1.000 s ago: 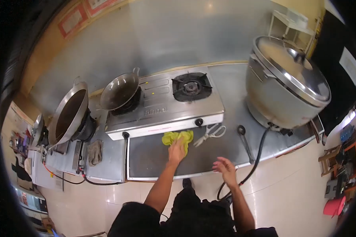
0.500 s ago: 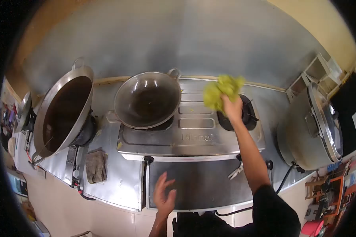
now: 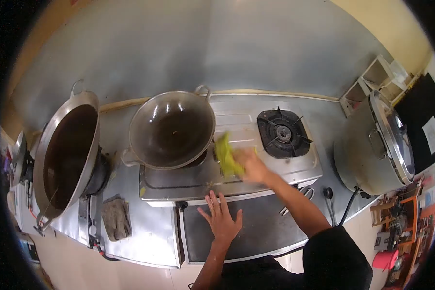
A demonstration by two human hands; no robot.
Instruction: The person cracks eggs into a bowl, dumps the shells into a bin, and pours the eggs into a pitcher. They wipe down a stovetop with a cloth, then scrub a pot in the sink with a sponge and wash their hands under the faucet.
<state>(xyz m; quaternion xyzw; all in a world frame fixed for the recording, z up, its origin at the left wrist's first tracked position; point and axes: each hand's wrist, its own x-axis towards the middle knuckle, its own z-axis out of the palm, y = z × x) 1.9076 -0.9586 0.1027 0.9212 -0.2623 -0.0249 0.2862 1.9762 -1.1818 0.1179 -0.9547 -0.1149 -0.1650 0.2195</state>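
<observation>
My right hand (image 3: 250, 164), blurred by motion, grips a yellow-green cloth (image 3: 228, 157) against the steel top of the gas stove (image 3: 246, 187), between its two burners. Fingers spread, my left hand (image 3: 223, 218) holds nothing and hovers by the stove's front edge, its fingertips close to some small crumbs (image 3: 210, 184). A wok (image 3: 171, 128) with two loop handles rests over the left burner, a small bit of something inside it. To the right, the burner with its black pan support (image 3: 283, 134) is uncovered.
On the left stands a large wok of dark liquid (image 3: 68, 154), with a folded grey-brown rag (image 3: 116, 219) in front. A tall lidded pot (image 3: 367, 154) is at the right. Tongs (image 3: 307, 194) and a dark ladle (image 3: 328, 194) lie before the stove.
My right hand has brought the cloth from over the right burner leftward and down to the middle of the stove top. My left hand has moved up and right to the stove's front edge.
</observation>
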